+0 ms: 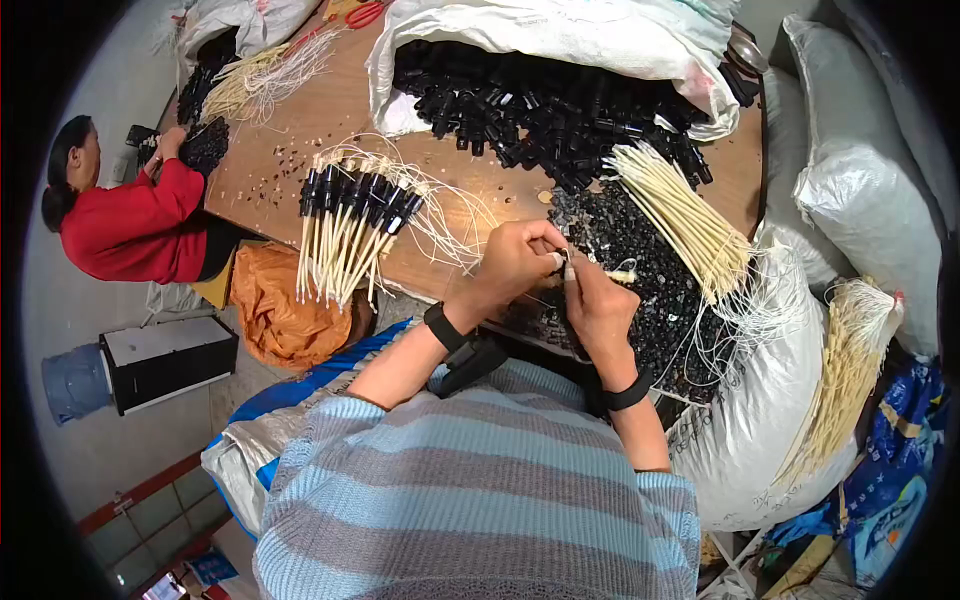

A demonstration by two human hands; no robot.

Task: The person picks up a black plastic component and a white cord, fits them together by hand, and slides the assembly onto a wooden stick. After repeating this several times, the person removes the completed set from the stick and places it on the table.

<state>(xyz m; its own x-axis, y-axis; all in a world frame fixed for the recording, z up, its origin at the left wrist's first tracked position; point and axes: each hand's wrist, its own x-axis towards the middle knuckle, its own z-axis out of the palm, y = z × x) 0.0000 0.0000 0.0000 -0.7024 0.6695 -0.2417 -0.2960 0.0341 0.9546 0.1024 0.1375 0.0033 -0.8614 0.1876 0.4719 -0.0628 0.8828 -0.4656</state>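
Note:
My left hand (514, 262) and my right hand (600, 308) meet over the near edge of the table, fingertips pinched close together. A short bit of thin white string (569, 256) shows between the fingertips, with a small dark spot beside it too tiny to name. From behind my right hand a cream-coloured stick end (624, 275) pokes out; the rest is hidden. Beneath and right of my hands spreads a heap of small black plastic pieces (655, 305). Left of them lies a bunch of cream sticks with black tubes (355, 205) and loose white strings.
A bundle of plain cream sticks (690, 215) lies right of my hands. Behind, a white sack (560, 30) spills black tubes (500, 105) onto the brown table (260, 165). A person in red (140, 220) works at the far left. Full white sacks (755, 425) stand at the right.

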